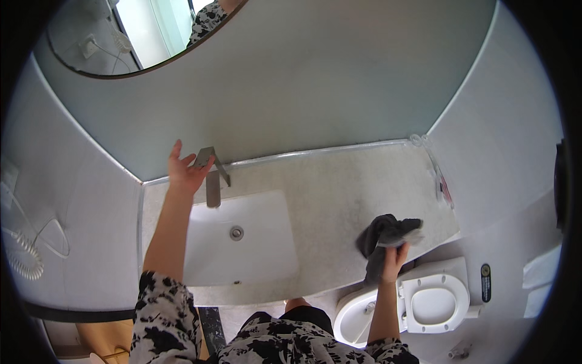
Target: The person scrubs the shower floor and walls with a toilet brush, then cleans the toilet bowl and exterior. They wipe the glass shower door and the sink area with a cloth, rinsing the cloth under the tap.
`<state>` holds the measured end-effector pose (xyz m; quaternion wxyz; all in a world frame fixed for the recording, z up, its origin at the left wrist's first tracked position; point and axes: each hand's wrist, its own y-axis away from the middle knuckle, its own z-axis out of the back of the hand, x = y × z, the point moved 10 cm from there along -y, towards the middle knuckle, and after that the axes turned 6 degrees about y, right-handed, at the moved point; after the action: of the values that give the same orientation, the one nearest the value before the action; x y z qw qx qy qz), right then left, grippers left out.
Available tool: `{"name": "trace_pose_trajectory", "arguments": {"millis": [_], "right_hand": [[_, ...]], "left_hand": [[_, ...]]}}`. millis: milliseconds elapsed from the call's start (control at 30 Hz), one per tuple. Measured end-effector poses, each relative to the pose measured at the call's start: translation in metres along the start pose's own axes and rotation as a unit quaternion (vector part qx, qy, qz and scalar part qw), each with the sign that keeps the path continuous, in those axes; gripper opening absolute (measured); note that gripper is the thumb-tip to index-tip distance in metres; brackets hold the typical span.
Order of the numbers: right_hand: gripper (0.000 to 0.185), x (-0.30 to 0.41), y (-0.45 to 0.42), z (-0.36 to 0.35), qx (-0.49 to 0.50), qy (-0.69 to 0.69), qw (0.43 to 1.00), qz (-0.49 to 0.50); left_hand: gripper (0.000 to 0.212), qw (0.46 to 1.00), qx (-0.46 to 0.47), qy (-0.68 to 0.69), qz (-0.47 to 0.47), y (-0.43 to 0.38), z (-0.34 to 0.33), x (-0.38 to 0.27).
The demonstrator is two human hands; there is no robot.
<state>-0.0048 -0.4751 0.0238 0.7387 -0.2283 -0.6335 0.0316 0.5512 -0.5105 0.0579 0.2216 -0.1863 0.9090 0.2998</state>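
My left hand (pixel 187 172) is beside the metal faucet (pixel 213 189) at the back of the counter. Its fingers are spread and nothing is in them; whether a fingertip touches the faucet's flat lever (pixel 204 154), I cannot tell. Below the spout lies a white rectangular sink (pixel 268 255) with a metal drain (pixel 236 233) in its floor. Over the right part of the stone-look countertop (pixel 327 204), my right hand (pixel 393 263) grips a bunched dark grey cloth (pixel 384 234). The cloth is slightly blurred, and a paler patch shows near the fingers.
A white toilet (pixel 461 268) stands right of the counter. Small clear-wrapped items (pixel 442 186) lie along the counter's right end. A dark-rimmed mirror (pixel 104 54) hangs on the back wall. At left, a coiled white cord (pixel 25 257) hangs by the wall.
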Motion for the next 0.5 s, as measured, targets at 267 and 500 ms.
{"name": "trace_pose_trajectory", "arguments": {"millis": [267, 500], "right_hand": [[0.078, -0.136, -0.156, -0.090, -0.033, 0.573, 0.815, -0.074], [0.057, -0.047, -0.050, -0.344, 0.285, 0.345, 0.843, 0.297]], "left_hand": [[0.025, 0.947, 0.317, 0.004, -0.052, 0.025, 0.155, -0.022], [0.013, 0.970, -0.223, 0.090, 0.039, -0.015, 0.253, 0.120]]}}
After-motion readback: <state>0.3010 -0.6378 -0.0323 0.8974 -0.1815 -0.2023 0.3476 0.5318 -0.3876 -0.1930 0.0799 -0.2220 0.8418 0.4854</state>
